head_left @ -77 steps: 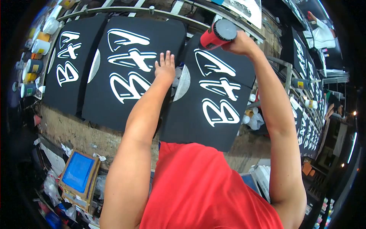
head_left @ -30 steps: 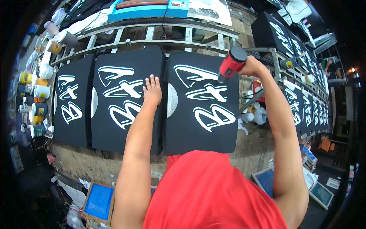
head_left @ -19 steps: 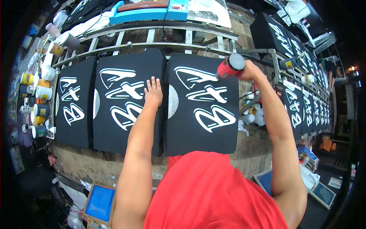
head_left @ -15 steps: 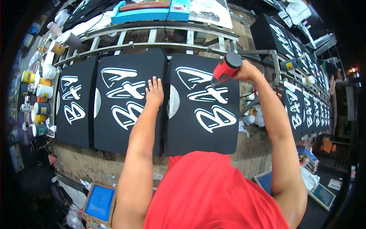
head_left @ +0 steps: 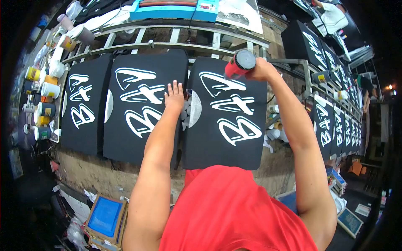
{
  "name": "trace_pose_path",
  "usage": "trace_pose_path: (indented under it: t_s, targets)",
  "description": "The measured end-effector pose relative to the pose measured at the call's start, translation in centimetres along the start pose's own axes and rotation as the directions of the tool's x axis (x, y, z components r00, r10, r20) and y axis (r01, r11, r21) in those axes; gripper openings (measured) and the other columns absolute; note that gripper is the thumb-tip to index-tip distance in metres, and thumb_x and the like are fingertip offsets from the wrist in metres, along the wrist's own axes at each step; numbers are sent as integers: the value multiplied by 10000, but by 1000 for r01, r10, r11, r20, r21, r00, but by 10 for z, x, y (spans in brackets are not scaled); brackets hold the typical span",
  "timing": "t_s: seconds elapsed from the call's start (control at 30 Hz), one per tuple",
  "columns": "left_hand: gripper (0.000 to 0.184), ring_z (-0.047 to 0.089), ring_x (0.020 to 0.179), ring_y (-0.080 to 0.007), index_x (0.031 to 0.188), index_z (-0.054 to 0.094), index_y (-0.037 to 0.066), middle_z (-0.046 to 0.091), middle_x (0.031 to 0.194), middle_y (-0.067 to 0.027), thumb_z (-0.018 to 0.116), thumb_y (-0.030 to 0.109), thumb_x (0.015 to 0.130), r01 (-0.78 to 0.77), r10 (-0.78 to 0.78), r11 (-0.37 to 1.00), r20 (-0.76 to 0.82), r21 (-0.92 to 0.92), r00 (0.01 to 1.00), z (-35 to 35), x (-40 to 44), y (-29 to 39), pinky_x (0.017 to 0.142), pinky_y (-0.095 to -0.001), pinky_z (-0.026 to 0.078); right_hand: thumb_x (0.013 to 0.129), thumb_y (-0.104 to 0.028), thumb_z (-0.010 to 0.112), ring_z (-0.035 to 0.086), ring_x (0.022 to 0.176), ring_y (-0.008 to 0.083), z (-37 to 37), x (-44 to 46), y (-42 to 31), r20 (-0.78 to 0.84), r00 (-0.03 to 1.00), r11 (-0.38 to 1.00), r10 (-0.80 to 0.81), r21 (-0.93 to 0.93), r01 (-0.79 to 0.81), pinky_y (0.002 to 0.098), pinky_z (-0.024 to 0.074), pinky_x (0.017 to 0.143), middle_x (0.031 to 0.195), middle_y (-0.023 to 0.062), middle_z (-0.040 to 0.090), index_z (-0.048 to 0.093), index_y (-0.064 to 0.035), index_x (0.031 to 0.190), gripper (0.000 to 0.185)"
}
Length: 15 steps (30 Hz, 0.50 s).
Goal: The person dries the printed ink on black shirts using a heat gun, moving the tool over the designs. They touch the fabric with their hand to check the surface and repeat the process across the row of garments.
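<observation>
- Right cloth (head_left: pixel 226 154): flat, long way running out from the red shirt (head_left: pixel 226 209), down and left from the right grip (head_left: pixel 261 70).
- Middle cloth (head_left: pixel 125 148): under the left grip (head_left: pixel 174 99), spread flat, nothing held.
- Gun (head_left: pixel 240 64): wrapped in the right grip, nose slanting over the right cloth's far end.

Right hand (head_left: pixel 260 69) holds a red heat gun (head_left: pixel 240 64) over black fabric (head_left: pixel 203 144)

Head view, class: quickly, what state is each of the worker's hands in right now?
Left hand: open, holding nothing, at the right edge of the middle black panel.
Right hand: closed, holding the red heat gun.
</observation>
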State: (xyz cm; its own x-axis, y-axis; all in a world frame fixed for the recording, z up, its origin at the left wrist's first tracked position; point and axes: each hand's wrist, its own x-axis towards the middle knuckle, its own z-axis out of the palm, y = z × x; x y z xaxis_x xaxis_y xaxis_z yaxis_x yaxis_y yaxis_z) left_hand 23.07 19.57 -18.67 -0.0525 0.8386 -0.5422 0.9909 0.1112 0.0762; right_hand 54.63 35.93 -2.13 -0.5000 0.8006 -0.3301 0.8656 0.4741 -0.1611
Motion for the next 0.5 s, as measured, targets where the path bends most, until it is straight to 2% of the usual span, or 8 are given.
trace_pose_path:
  t_s: [0.07,0.13,0.2,0.3,0.37,0.4,0.5]
  targets:
    - [1471,43,1610,-443,1668,7,9,-54,1749,-228,971,-23,557,5,-5,1000,4,-1,1000,0,2,0,1264,-560,288,681,-259,815,708,908,424,-1,4,-10,-57,998,1000,-12,22,13,446,579,813,991,208,757,755,-103,1081,434]
    - [742,-2,1626,-406,1696,6,106,-96,1772,-122,408,283,1098,42,-43,999,37,31,998,3,6,0,1277,-579,195,683,-262,814,706,901,425,-1,11,-14,-51,996,997,-70,26,71,446,578,811,990,209,757,754,-100,1077,430]
    - [722,-11,1626,-403,1697,7,111,-97,1772,-115,377,306,1109,48,-49,999,44,21,998,5,11,0,1276,-580,194,686,-265,813,704,894,426,0,21,-17,-44,990,991,-132,26,134,447,577,809,989,210,756,753,-97,1074,427]
    - [703,-29,1626,-401,1698,6,117,-102,1773,-106,342,345,1124,63,-64,998,42,27,997,12,10,4,1274,-585,188,692,-267,811,703,897,421,4,30,-25,-31,996,996,-88,-10,87,449,576,811,990,213,755,751,-97,1080,428]
    - [703,-38,1626,-400,1698,3,120,-105,1772,-104,338,361,1128,88,-88,995,9,43,996,5,12,3,1274,-588,184,725,-396,805,713,1010,422,-7,35,-36,44,985,986,-169,-5,169,487,591,850,1075,214,757,770,-123,1096,462]
    - [707,-40,1625,-402,1698,2,118,-108,1772,-106,338,371,1129,81,-82,996,39,36,996,3,10,5,1273,-590,184,718,-393,813,717,1017,415,-6,38,-42,62,997,999,-41,-32,43,488,592,861,1082,211,759,774,-121,1095,466]
    - [733,-46,1623,-406,1696,-9,115,-116,1770,-110,344,415,1128,70,-73,996,62,47,995,7,10,2,1273,-592,181,721,-392,816,718,1027,412,3,55,-50,21,1000,998,-16,-58,17,487,593,872,1088,209,759,772,-122,1106,472]
